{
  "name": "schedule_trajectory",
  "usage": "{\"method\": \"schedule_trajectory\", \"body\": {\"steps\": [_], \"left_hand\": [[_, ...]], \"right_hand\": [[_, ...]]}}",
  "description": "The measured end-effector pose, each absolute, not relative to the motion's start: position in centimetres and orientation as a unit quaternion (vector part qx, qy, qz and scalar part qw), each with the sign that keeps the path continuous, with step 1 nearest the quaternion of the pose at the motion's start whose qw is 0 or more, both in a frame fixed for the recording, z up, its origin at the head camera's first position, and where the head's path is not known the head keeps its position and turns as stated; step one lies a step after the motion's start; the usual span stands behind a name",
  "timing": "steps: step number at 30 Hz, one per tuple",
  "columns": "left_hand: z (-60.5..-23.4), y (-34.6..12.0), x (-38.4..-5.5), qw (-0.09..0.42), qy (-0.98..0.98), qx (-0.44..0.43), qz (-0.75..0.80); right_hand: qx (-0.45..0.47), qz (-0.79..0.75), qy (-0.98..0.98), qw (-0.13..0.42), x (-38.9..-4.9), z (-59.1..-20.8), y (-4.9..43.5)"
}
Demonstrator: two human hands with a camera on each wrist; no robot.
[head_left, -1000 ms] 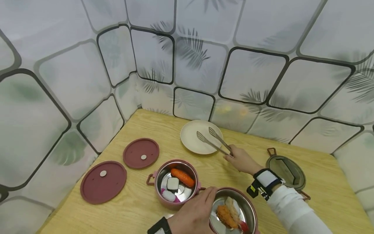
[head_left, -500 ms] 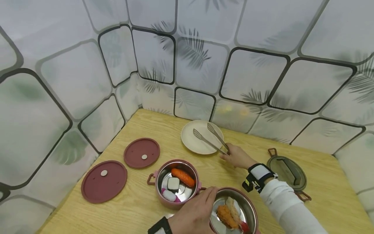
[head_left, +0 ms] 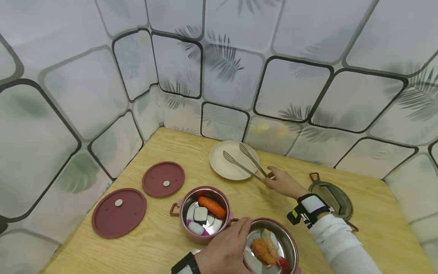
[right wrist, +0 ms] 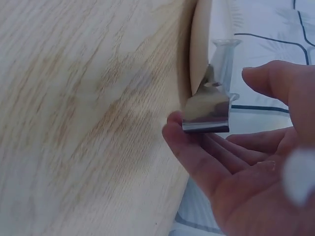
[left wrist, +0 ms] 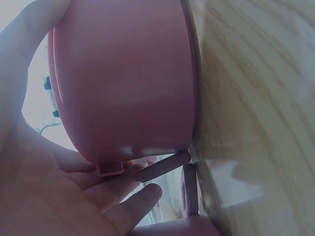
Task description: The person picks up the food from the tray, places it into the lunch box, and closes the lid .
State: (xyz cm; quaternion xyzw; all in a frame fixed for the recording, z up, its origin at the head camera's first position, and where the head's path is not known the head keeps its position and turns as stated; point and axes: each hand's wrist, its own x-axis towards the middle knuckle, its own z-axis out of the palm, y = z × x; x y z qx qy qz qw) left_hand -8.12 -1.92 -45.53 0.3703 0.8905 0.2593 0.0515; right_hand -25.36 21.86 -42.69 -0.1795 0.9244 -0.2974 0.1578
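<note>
My left hand [head_left: 224, 245] lies along the side of the right-hand pink pot [head_left: 293, 247], thumb and fingers round its wall beside the handle [left wrist: 165, 166]. In that pot sit a fried drumstick [head_left: 261, 251] and other food pieces. Metal tongs [head_left: 243, 167] lie with both slotted tips over the white plate [head_left: 220, 167]. My right hand [head_left: 284, 184] is at their back end. In the right wrist view the tongs [right wrist: 206, 112] rest against the fingertips, with the thumb [right wrist: 266, 78] lifted apart from them.
The left pink pot [head_left: 186, 220] holds an orange sausage-shaped piece [head_left: 211, 207], a white-topped block [head_left: 200, 215] and other pieces. Two dark red lids [head_left: 119, 219] lie to the left. A grey-green lidded pan [head_left: 330, 196] stands at right. Patterned walls rise behind the table.
The tong tips have shifted slightly left over the plate. My right hand's fingers have spread from round the tongs' back end. The left hand stays at the pot.
</note>
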Motion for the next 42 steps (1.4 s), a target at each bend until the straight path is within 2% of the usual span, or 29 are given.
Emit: {"method": "schedule_trajectory", "body": {"steps": [6, 11, 14, 18, 22, 24, 27, 29, 31, 33, 36, 38, 42], "left_hand": [[-45.5, -1.9, -7.9, 0.067, 0.886, 0.367, 0.275], [-45.5, -1.9, -7.7, 0.101, 0.879, 0.352, 0.305], [-45.4, -1.9, -7.4, 0.104, 0.879, 0.341, 0.316], [-44.6, -2.6, -6.8, 0.092, 0.881, 0.325, 0.331], [-43.1, -4.7, -6.1, 0.075, 0.868, 0.319, 0.373], [-42.4, -6.3, -6.0, 0.045, 0.860, 0.319, 0.395], [-41.9, -9.3, -6.3, -0.033, 0.856, 0.310, 0.413], [-41.7, -11.4, -7.0, -0.098, 0.863, 0.294, 0.399], [-41.7, -13.8, -7.7, -0.151, 0.878, 0.255, 0.376], [-41.9, -16.4, -8.5, -0.183, 0.900, 0.196, 0.344], [-42.5, -20.4, -9.6, -0.191, 0.937, 0.086, 0.280], [-43.2, -22.8, -10.1, -0.182, 0.955, 0.027, 0.233], [-44.6, -25.6, -10.1, -0.104, 0.976, -0.070, 0.178]], "right_hand": [[-0.176, -0.300, 0.927, 0.138, -23.5, -41.8, 22.5], [-0.210, -0.303, 0.927, 0.067, -20.1, -39.6, 21.9], [-0.241, -0.315, 0.918, 0.023, -17.2, -37.6, 20.8], [-0.277, -0.330, 0.902, -0.034, -13.1, -35.9, 19.0], [-0.309, -0.366, 0.872, -0.096, -8.7, -35.8, 17.1], [-0.329, -0.391, 0.852, -0.116, -6.9, -36.4, 16.0], [-0.342, -0.422, 0.834, -0.094, -4.9, -37.9, 14.2], [-0.314, -0.441, 0.838, -0.069, -4.0, -39.0, 13.1], [-0.279, -0.441, 0.851, -0.060, -3.5, -39.9, 12.2], [-0.263, -0.445, 0.853, -0.071, -3.6, -40.4, 11.6], [-0.228, -0.427, 0.872, -0.073, -4.3, -40.4, 10.8], [-0.204, -0.411, 0.887, -0.051, -4.9, -40.1, 10.3], [-0.176, -0.339, 0.924, 0.002, -5.9, -40.1, 9.2]]}}
